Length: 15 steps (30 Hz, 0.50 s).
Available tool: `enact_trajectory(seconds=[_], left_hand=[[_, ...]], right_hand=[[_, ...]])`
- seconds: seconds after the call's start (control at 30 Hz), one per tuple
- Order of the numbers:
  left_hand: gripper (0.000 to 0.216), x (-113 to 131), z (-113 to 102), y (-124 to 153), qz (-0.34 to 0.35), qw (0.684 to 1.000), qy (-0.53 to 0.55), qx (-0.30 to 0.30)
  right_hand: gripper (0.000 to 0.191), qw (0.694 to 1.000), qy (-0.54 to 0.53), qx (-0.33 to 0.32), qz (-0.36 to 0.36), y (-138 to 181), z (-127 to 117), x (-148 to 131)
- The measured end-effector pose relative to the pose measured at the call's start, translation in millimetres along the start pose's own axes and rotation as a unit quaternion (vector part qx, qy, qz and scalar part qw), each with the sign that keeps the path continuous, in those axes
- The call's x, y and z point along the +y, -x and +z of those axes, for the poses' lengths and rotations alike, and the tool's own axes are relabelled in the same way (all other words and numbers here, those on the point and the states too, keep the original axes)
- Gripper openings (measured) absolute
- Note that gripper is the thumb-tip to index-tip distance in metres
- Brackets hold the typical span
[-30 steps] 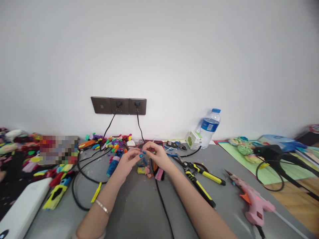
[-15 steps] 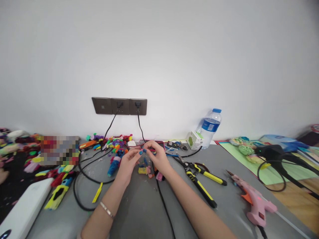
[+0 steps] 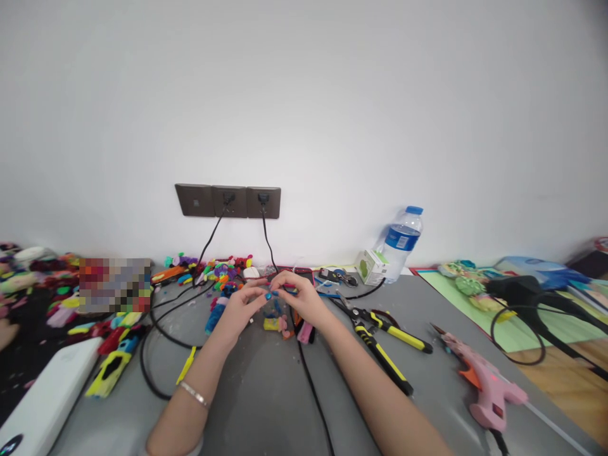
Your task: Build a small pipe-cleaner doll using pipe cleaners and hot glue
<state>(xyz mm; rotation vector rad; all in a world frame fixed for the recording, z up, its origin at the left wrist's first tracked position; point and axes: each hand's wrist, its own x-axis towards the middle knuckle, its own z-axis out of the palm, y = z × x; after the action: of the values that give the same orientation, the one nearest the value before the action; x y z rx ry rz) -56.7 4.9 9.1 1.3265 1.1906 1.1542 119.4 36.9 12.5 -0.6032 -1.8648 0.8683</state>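
My left hand [image 3: 243, 310] and my right hand [image 3: 300, 300] meet fingertip to fingertip above the grey table. Both are closed in a pinch, and whatever lies between the fingertips is too small to make out. Blue polish shows on the nails. Just below the fingers lie a small yellow piece [image 3: 272, 324] and a pinkish-orange piece [image 3: 285, 326]. A pink fuzzy piece [image 3: 305, 334] rests under my right wrist. Beside my left hand sits a blue fuzzy bundle [image 3: 216, 315], partly covered by that hand.
Yellow-black pliers [image 3: 382, 354] lie right of my right forearm, with a pink glue gun [image 3: 496, 386] farther right. A water bottle [image 3: 403, 244] and small box [image 3: 372, 267] stand by the wall. Black cables [image 3: 311, 386] cross the table. A white power bank [image 3: 52, 399] lies left.
My left hand and forearm have shifted slightly left and turned a little flatter. My right hand has hardly moved, and the fingertips still meet.
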Motion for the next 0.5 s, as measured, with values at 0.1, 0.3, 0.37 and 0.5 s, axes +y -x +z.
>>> enact_trajectory(seconds=[0.1,0.3,0.37,0.5], left_hand=[[0.022,0.0,-0.2,0.0,0.002,1.0,0.008,-0.004],[0.021,-3.3,0.1,-1.9,0.015,0.999,0.042,0.024],[0.022,-5.4,0.6,-2.6,0.014,0.998,0.054,0.034],[0.025,-9.8,2.9,-3.4,0.007,0.995,0.088,0.04]], right_hand=[[0.012,1.0,-0.01,0.002,-0.006,-0.3,-0.1,-0.5],[0.008,1.0,-0.011,-0.005,-0.017,0.2,0.5,-0.6],[0.009,1.0,-0.009,-0.006,-0.026,0.3,1.7,0.9],[0.006,0.999,0.006,0.025,-0.043,-0.3,5.4,3.0]])
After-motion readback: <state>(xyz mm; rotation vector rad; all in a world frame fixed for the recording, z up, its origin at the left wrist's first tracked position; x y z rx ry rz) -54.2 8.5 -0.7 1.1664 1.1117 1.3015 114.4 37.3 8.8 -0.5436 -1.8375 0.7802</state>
